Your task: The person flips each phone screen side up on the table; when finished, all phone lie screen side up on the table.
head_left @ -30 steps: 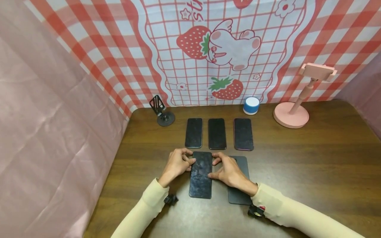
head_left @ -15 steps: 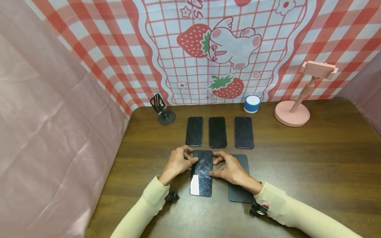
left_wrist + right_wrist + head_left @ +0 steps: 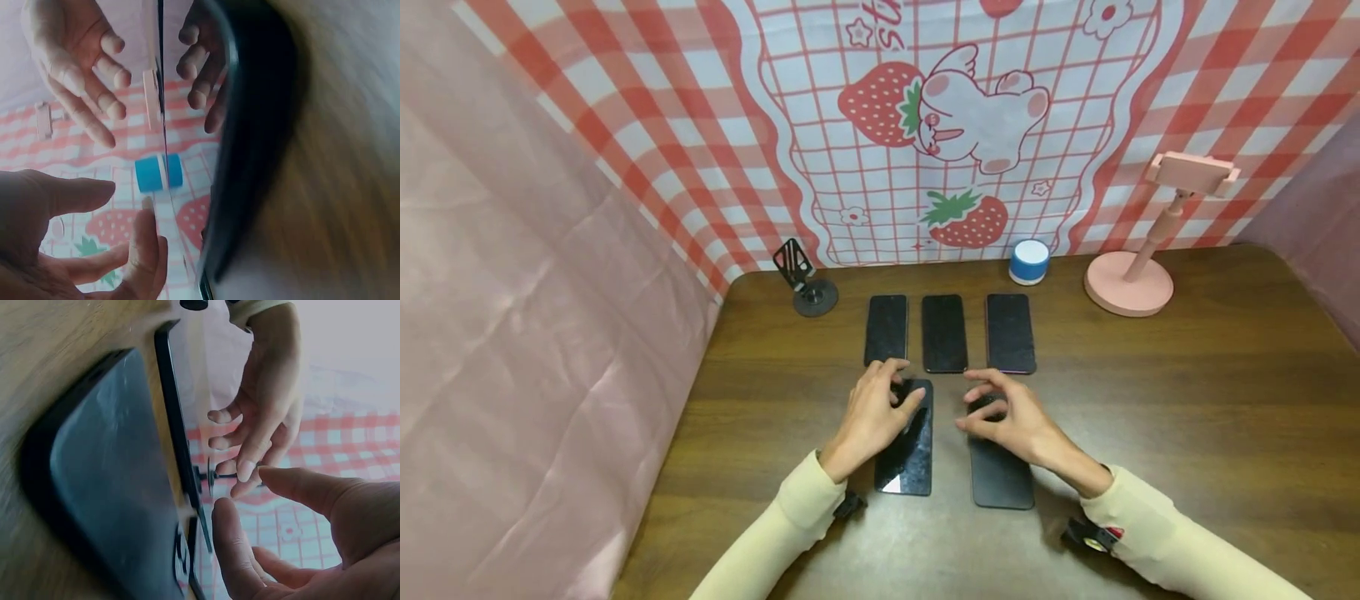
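A black phone (image 3: 910, 458) lies screen up on the table, reflecting light near its lower end. My left hand (image 3: 872, 412) hovers over its upper left part, fingers bent loosely and holding nothing. To the right lies a dark grey phone (image 3: 1000, 479), back up, with its camera bump (image 3: 181, 553) showing in the right wrist view. Above that phone's upper end is my right hand (image 3: 1018, 421), thumb and fingers apart with nothing between them. In the left wrist view the glossy screen mirrors the right hand (image 3: 69, 50).
Behind them three phones lie in a row: left (image 3: 886, 329), middle (image 3: 944, 333) and right (image 3: 1011, 333). Farther back stand a black phone stand (image 3: 808, 287), a blue-and-white cylinder (image 3: 1028, 262) and a pink phone stand (image 3: 1131, 283). A checked cloth (image 3: 700, 125) hangs behind the table.
Both hands have come off the black phone's edges. The right hand has moved right, over the grey phone; the left has risen slightly. The black phone stays in place.
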{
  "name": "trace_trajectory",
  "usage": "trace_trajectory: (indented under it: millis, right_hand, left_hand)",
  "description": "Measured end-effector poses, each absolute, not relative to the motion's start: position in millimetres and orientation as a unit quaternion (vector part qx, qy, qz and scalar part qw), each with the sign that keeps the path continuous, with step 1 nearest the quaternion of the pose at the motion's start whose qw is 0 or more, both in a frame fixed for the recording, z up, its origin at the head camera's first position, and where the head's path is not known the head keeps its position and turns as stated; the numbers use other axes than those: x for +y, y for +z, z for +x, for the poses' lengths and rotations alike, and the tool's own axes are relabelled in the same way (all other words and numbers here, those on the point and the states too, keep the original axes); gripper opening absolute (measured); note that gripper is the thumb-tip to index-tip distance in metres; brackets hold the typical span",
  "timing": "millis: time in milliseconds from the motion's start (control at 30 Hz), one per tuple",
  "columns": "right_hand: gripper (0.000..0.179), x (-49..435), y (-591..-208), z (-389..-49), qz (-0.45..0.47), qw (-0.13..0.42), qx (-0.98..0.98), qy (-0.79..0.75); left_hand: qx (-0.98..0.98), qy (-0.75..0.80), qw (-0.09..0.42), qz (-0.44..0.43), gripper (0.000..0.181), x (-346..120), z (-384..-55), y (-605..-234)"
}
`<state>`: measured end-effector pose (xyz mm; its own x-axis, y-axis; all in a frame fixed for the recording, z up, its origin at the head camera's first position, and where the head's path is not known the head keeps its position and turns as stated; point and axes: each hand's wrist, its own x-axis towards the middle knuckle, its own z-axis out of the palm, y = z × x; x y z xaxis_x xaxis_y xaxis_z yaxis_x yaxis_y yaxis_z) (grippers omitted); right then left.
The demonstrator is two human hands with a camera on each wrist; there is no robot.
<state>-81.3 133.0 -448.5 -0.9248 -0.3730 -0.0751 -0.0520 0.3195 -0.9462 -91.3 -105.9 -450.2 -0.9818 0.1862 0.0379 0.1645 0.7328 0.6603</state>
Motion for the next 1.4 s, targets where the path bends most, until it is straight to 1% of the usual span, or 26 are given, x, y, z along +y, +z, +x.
trace_trajectory:
  millis: [300,433,533,667,800,900,1033,1400]
  right_hand:
    - [0.064,166.0,-446.1,-73.8,-0.128,0.100,0.818,-0.552]
    - [0.063,178.2,-446.6,-69.1,-0.119,0.089,0.822,-0.549]
    - [0.062,184.9,-448.8,-65.9,-0.113,0.089,0.825,-0.547]
    - [0.061,192.5,-452.5,-60.9,-0.101,0.098,0.825,-0.547]
    - [0.061,198.3,-455.2,-55.0,-0.080,0.118,0.822,-0.552]
    - [0.061,201.2,-456.8,-50.6,-0.068,0.137,0.818,-0.555]
    - [0.061,203.0,-457.8,-45.4,-0.050,0.160,0.816,-0.553]
    - [0.056,202.9,-464.6,-33.3,-0.020,0.192,0.804,-0.563]
  left_hand:
    - [0.927,0.346,0.029,0.140,0.048,-69.7,-88.4,-447.7]
    - [0.936,0.320,0.035,0.143,0.048,-53.9,-90.7,-443.9]
    - [0.944,0.297,0.049,0.136,0.049,-43.8,-92.2,-441.8]
    - [0.953,0.261,0.080,0.129,0.053,-30.7,-92.1,-440.0]
    - [0.961,0.216,0.128,0.120,0.063,-17.2,-92.5,-437.2]
    - [0.964,0.182,0.152,0.119,0.069,-7.1,-93.0,-435.8]
    - [0.970,0.139,0.155,0.126,0.070,5.3,-92.7,-436.6]
    - [0.984,0.061,0.127,0.109,0.066,33.3,-91.8,-443.9]
